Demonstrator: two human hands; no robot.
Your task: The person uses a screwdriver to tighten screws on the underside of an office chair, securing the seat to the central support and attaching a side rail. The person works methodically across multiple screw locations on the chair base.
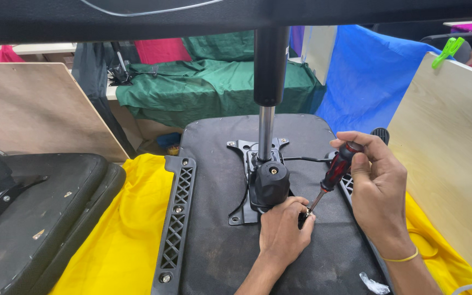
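An upturned black office chair seat [219, 240] lies in front of me on a yellow cloth [124, 235]. A black metal mechanism plate [249, 150] with a round knob [271, 183] and an upright gas cylinder [266, 131] is mounted at its centre. My right hand [375, 188] grips the red-and-black handle of a screwdriver [337, 166], whose tip points down-left at the plate's near right corner. My left hand [285, 229] is closed around the screwdriver's tip there, fingers pinched at the screw. A black armrest bracket [176, 218] runs along the seat's left edge.
Another black seat [39, 218] with its own bracket lies at the left. Plywood partitions [449, 153] stand left and right. Green cloth [214, 82] and blue cloth [364, 76] hang behind. A small clear plastic bag [373, 284] lies on the seat near my right forearm.
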